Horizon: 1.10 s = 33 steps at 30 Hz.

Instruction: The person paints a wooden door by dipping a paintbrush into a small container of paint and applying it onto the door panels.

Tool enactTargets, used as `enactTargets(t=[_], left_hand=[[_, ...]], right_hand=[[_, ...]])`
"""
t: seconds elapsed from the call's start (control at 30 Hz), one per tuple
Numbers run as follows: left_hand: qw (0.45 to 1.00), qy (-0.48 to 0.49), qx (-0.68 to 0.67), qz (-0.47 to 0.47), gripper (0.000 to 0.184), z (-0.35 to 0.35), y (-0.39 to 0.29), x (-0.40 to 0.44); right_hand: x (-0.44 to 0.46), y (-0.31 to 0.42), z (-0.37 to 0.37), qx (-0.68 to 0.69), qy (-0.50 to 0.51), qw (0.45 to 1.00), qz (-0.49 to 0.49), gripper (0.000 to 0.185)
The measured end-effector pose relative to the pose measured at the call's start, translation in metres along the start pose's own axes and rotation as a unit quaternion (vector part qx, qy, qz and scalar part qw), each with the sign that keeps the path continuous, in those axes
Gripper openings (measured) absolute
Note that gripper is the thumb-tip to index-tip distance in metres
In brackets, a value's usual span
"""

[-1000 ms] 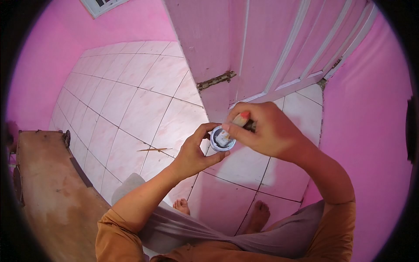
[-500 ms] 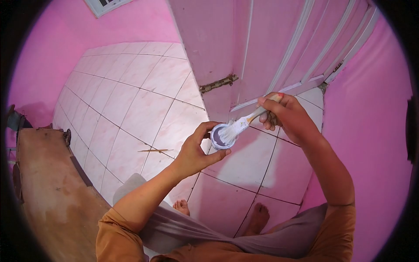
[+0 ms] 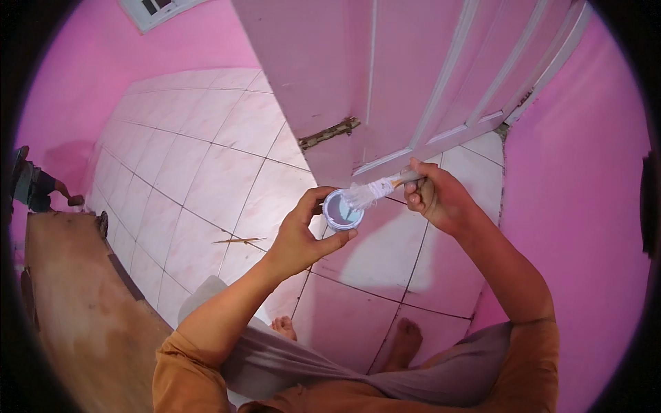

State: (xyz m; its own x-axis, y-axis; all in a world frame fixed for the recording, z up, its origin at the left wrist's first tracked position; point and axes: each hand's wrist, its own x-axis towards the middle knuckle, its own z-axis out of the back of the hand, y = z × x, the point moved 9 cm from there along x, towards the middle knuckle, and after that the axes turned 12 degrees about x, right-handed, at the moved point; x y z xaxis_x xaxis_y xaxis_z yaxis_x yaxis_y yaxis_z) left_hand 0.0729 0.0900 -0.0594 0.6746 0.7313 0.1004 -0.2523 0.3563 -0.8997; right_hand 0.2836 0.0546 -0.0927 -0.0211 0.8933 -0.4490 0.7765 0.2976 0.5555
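Note:
My left hand is wrapped round a small round paint can, its thumb and fingers on opposite sides. Pale paint coats the can's inside and rim. In my right hand is a paintbrush, gripped by its handle and tilted down to the left. Its bristles are white with paint, and their tips reach over the can's right rim. Whether they touch the rim I cannot tell.
A pinkish panelled door with a rusty bolt stands in front. Pink wall rises on the right. A thin stick lies on the tiled floor. Brown wooden furniture is at left, with another person beyond it.
The brush has lifted from inside the can to its right rim and lies flatter. The can has shifted slightly left in view. More of the other person shows at left.

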Motion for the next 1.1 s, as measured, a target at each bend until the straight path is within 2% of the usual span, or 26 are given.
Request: enactTargets(t=[0.13,0.2,0.3,0.47,0.57,0.63,0.8,0.87,0.97,1.1], left_hand=[[1.000,0.002,0.011,-0.001,0.065,0.000,0.002,0.004],[1.000,-0.003,0.017,0.001,0.065,0.001,0.000,0.005],[1.000,-0.003,0.025,0.006,0.066,0.000,0.004,0.007],[1.000,0.001,0.015,0.018,0.067,-0.004,0.005,0.007],[0.998,0.036,0.026,0.039,0.070,-0.009,0.013,0.005],[0.999,0.009,0.017,0.044,0.070,-0.007,0.012,0.005],[0.996,0.023,0.015,0.084,0.070,-0.016,0.029,0.007],[0.996,0.037,0.023,0.084,0.071,-0.022,0.034,0.009],[0.994,0.043,0.024,0.094,0.072,-0.030,0.038,0.011],[0.994,0.049,0.030,0.096,0.074,-0.037,0.036,0.016]], right_hand=[[-0.005,0.027,0.016,0.046,0.043,0.997,0.037,0.022],[-0.006,0.050,0.031,0.036,0.044,0.994,0.098,0.020],[-0.012,0.082,0.057,0.002,0.026,0.988,0.155,0.019],[-0.012,0.110,0.138,-0.048,-0.026,0.979,0.196,0.023],[-0.010,0.106,0.193,-0.036,-0.097,0.971,0.215,0.026],[-0.009,0.099,0.227,-0.039,-0.131,0.966,0.222,0.027],[0.008,0.065,0.296,-0.057,-0.199,0.951,0.227,0.028],[0.026,0.050,0.303,-0.060,-0.168,0.952,0.250,0.020],[0.058,0.031,0.302,-0.047,-0.127,0.956,0.262,0.018],[0.093,0.022,0.302,-0.037,-0.134,0.956,0.257,0.016]])
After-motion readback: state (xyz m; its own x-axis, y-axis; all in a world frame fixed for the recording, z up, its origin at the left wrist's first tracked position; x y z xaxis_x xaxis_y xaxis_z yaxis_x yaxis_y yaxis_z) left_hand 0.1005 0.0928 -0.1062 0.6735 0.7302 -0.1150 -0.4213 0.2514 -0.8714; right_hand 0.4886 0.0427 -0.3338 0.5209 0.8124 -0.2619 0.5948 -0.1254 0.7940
